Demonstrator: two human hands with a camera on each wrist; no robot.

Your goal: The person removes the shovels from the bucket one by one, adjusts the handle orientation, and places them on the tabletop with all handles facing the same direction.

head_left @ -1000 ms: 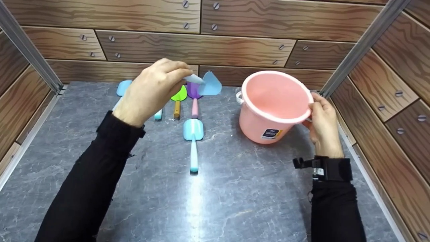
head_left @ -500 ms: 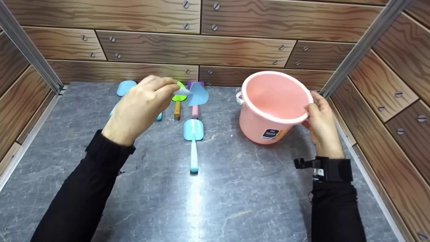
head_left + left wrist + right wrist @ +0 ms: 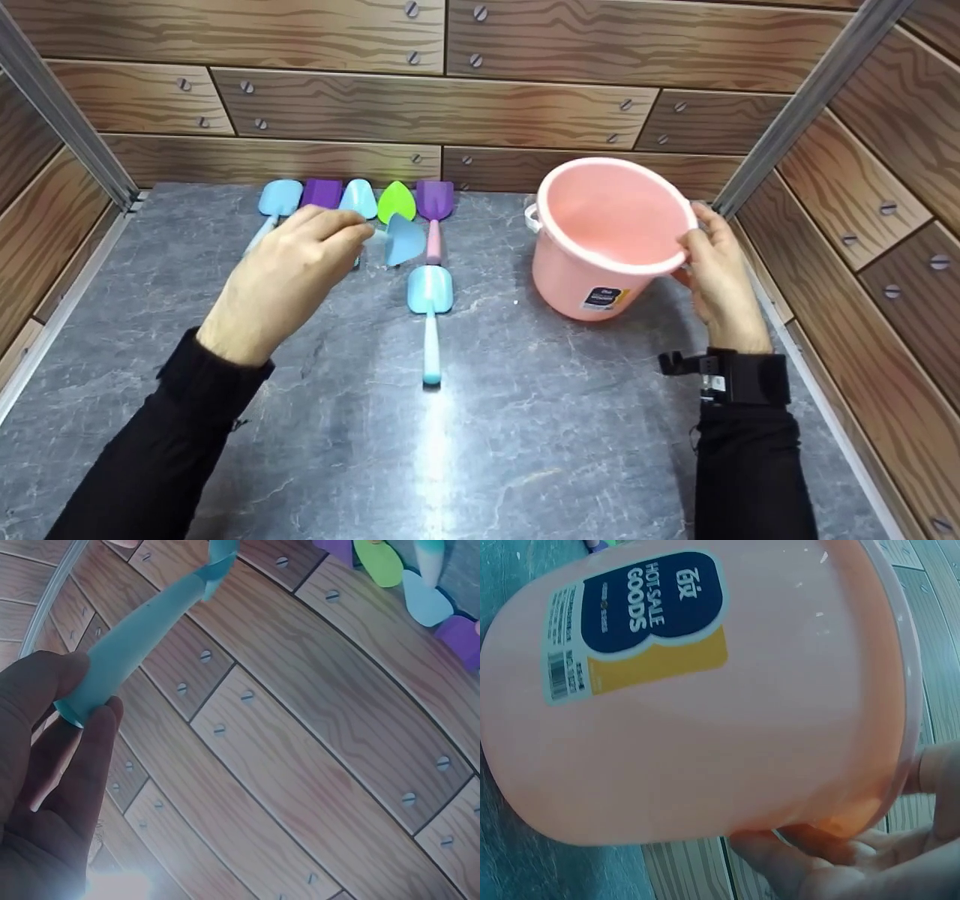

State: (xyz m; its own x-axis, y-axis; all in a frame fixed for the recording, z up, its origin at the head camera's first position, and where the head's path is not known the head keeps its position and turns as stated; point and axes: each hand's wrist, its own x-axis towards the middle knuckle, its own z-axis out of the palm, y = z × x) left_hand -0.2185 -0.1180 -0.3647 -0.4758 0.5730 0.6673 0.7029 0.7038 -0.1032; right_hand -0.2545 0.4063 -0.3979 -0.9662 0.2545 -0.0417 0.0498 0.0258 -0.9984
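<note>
My left hand (image 3: 289,281) pinches a light blue toy shovel (image 3: 406,240) by the end of its handle, holding it above the table. In the left wrist view the thumb and fingertips grip the tapered handle (image 3: 135,637), and most of the blade is cut off. On the right, a pink bucket (image 3: 574,274) stands upright with its label facing me. My right hand (image 3: 724,281) holds the bucket's right rim, thumb over the edge and fingers below it on the outside, as the right wrist view also shows. Nothing is visible inside the bucket.
Along the back wall lie several shovels: blue (image 3: 280,196), purple (image 3: 322,193), pale blue (image 3: 358,199), green (image 3: 396,201), and purple with a pink handle (image 3: 434,201). Another light blue shovel (image 3: 430,322) lies in front of them. Wood-patterned walls enclose the grey table (image 3: 525,435).
My left hand has drawn back down and to the left with the shovel, away from the bucket, uncovering more of the back row. The right hand and bucket stay put.
</note>
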